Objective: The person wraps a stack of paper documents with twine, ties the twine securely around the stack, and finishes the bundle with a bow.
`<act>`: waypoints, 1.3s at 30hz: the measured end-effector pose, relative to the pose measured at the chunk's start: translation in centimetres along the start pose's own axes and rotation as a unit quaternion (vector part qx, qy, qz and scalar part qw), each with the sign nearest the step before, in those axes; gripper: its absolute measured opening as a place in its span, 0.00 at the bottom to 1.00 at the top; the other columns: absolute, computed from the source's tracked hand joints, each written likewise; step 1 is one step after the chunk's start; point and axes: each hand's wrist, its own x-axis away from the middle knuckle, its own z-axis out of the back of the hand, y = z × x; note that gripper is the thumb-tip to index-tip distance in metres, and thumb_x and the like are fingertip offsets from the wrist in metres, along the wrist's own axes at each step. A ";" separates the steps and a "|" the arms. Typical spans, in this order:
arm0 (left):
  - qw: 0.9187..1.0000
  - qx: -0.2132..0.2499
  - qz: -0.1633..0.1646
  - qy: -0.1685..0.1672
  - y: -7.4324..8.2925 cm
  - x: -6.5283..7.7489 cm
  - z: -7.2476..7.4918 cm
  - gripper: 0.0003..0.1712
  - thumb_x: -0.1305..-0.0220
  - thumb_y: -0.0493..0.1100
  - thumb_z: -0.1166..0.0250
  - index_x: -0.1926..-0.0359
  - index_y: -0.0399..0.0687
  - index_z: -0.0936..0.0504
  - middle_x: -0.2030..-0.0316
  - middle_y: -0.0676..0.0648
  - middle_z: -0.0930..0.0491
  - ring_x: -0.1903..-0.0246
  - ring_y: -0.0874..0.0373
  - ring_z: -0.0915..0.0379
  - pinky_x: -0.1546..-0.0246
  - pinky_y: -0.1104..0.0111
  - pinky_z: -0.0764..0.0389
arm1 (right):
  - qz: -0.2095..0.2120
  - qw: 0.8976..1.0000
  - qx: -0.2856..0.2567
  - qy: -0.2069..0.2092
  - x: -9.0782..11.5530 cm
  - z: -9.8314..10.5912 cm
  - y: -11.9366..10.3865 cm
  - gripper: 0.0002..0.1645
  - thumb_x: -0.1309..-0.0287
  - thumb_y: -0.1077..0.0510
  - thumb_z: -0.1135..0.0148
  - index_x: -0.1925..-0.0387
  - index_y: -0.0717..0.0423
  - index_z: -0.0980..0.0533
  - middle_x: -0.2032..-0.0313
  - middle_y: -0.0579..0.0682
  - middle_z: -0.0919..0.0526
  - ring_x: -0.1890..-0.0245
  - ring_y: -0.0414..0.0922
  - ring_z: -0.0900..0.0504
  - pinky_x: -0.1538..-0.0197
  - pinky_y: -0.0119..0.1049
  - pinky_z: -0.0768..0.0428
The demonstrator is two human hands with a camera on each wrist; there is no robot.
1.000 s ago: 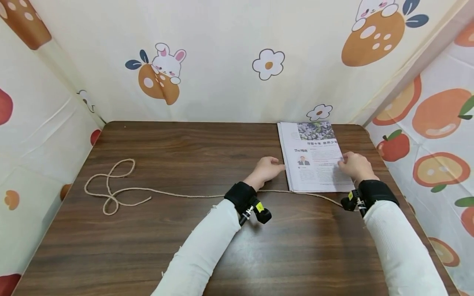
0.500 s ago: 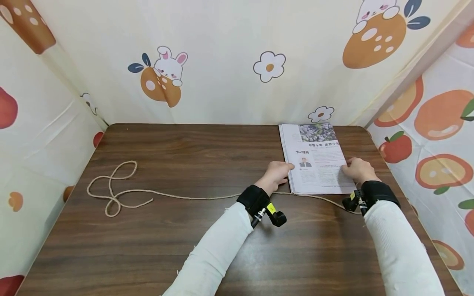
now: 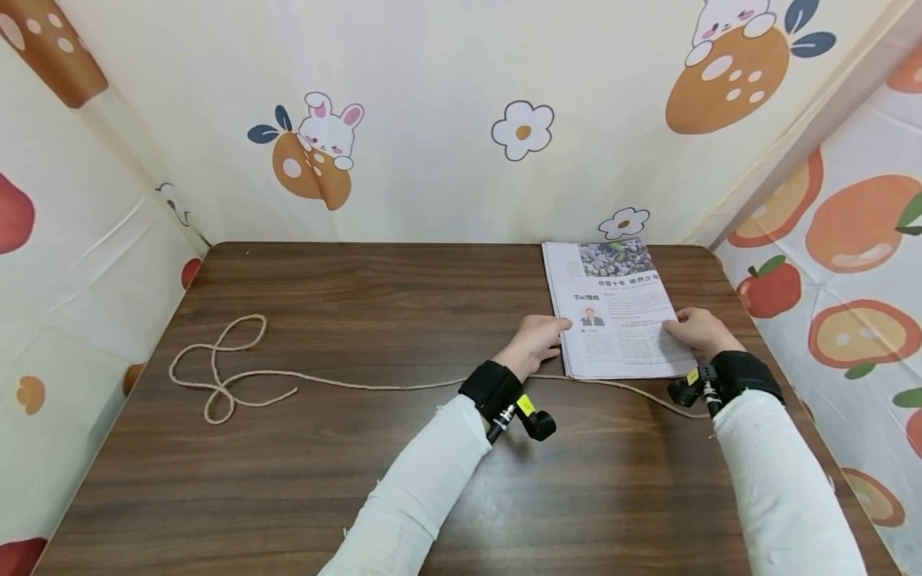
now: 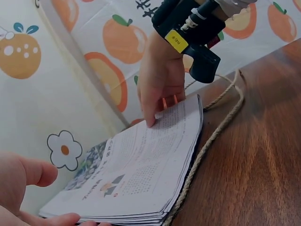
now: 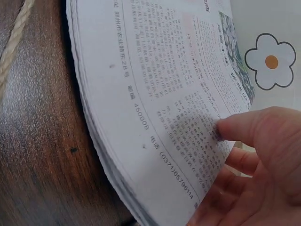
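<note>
A stack of newspapers (image 3: 619,320) lies at the back right of the table, printed text and a flower photo on its top sheet. My right hand (image 3: 702,330) pinches its right edge, thumb on the top sheet and fingers underneath; in the right wrist view that side of the stack (image 5: 155,108) curves upward. At the left edge is my left hand (image 3: 535,340). In the left wrist view its thumb (image 4: 40,173) stands apart above the paper, while its fingers reach the stack's side. A beige rope (image 3: 403,388) runs along the stack's front edge, partly hidden behind the left wrist.
Toward the left, the rope's loose end lies in loops (image 3: 216,360) on the brown wooden table (image 3: 360,480). Patterned sheets (image 3: 432,120) hang behind the table and at both sides. Each wrist wears a black strap (image 3: 492,392) with a small camera.
My left hand has moved right, from just beside the stack to its left edge. My right hand keeps its place at the right edge, its wrist shifting slightly right.
</note>
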 end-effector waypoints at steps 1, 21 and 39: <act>1.000 0.002 0.001 0.001 0.0 0.0 0.0 0.19 0.41 0.40 0.40 0.51 0.34 0.25 0.52 0.44 0.26 0.50 0.49 0.29 0.50 0.60 0.27 | 0.004 1.000 -0.001 -0.003 0.0 0.0 0.0 0.32 0.40 0.53 0.56 0.45 0.78 0.42 0.57 0.71 0.32 0.66 0.53 0.28 0.72 0.35 0.28; 0.998 0.050 0.011 0.022 -0.6 -0.6 -1.1 0.27 0.42 0.34 0.41 0.41 0.34 0.33 0.57 0.42 0.27 0.61 0.52 0.28 0.58 0.62 0.21 | 0.039 0.986 -0.163 0.020 0.5 0.3 -0.8 0.34 0.33 0.48 0.59 0.39 0.72 0.46 0.53 0.64 0.31 0.72 0.37 0.24 0.68 0.35 0.23; 0.999 -0.013 -0.030 0.020 -0.2 -0.4 -0.1 0.17 0.46 0.30 0.41 0.53 0.38 0.26 0.64 0.45 0.24 0.66 0.55 0.24 0.64 0.65 0.22 | 0.108 0.920 -0.374 0.048 5.3 1.8 -4.9 0.17 0.36 0.49 0.51 0.50 0.53 0.36 0.72 0.36 0.22 0.75 0.35 0.20 0.76 0.33 0.22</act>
